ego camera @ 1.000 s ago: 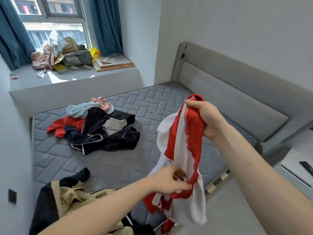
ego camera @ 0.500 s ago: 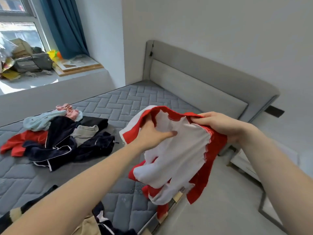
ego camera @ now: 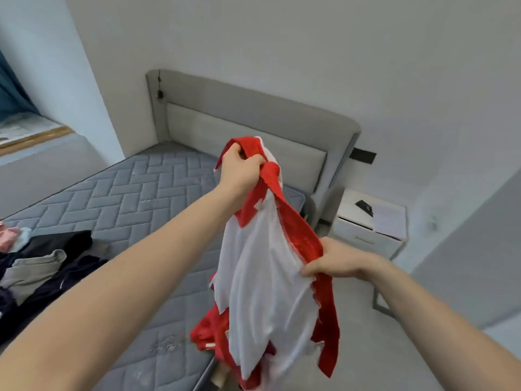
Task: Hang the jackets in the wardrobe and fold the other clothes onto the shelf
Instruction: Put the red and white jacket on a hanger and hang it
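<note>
Both hands pinched the red and white garment (ego camera: 262, 277), left hand (ego camera: 239, 170) high, right hand (ego camera: 335, 259) low; finding its shoulders first seemed wise before folding.

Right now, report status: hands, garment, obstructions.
Left hand grips red-and-white garment up top; right hand pinches its red edge lower down. Garment hangs unfolded beside bed. Nothing obstructing.

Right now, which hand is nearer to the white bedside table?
Right. The right hand grips the red and white garment low, just in front of the bedside table; the left hand grips it higher, toward the headboard.
</note>
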Demonstrator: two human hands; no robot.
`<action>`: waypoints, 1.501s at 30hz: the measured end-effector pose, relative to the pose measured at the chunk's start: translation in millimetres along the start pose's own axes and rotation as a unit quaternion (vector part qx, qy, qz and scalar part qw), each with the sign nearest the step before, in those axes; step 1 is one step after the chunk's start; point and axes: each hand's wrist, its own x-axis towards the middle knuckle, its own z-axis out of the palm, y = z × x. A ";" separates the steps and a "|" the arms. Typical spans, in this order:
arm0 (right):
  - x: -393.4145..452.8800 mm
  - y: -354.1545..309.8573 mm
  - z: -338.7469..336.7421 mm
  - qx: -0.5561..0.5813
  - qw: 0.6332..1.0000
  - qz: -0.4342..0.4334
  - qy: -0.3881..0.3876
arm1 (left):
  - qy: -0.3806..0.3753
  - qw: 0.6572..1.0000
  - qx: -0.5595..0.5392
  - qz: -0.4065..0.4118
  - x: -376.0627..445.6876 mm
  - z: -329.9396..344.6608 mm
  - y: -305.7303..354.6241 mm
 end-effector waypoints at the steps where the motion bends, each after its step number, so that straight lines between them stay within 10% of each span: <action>1: 2.3 24.7 1.8 -0.023 1.000 0.013 -0.004 | -0.018 0.999 0.010 0.037 -2.3 23.2 5.7; 7: -16.0 164.4 -8.8 -0.058 0.993 0.099 0.033 | -0.027 0.984 0.069 0.164 15.4 125.0 32.9; 14: -80.7 243.4 -110.0 0.127 0.940 0.104 0.299 | -0.009 0.966 0.161 0.203 72.0 184.7 16.6; 21: -147.5 224.2 -215.1 0.400 0.869 0.019 0.291 | -0.075 0.957 0.275 0.059 121.8 252.2 -39.7; 25: -145.0 225.5 -253.1 0.480 0.808 -0.055 0.338 | -0.254 0.944 0.195 -0.074 113.3 315.8 -68.6; 28: -125.6 230.1 -275.1 0.506 0.763 -0.054 0.398 | -0.412 0.879 0.235 -0.049 80.7 359.7 -89.1; 34: -93.1 238.8 -299.1 0.538 0.678 -0.034 0.500 | -0.757 0.584 0.289 0.045 -1.1 426.9 -124.7; 45: -190.4 318.2 -295.9 0.525 0.550 0.015 0.650 | -0.723 0.653 0.204 0.096 -46.9 573.9 -133.7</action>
